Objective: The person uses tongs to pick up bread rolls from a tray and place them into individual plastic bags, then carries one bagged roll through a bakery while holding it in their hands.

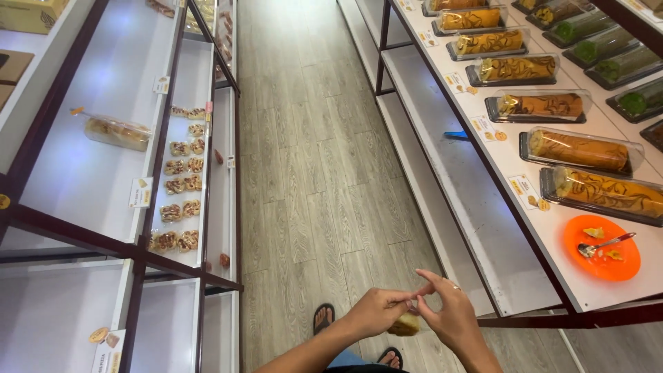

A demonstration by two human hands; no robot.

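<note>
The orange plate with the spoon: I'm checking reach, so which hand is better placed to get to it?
Probably the right hand: it is nearer the orange plate on the right-hand counter. The left hand is farther away. Both hands touch a small yellowish piece of food between them.

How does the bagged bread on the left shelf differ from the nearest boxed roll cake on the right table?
The bagged bread is pale, in a soft clear bag, alone on its shelf. The roll cake is orange-brown with dark swirls, in a rigid dark tray with a clear lid, one of a row. Both are sealed baked goods.
</note>
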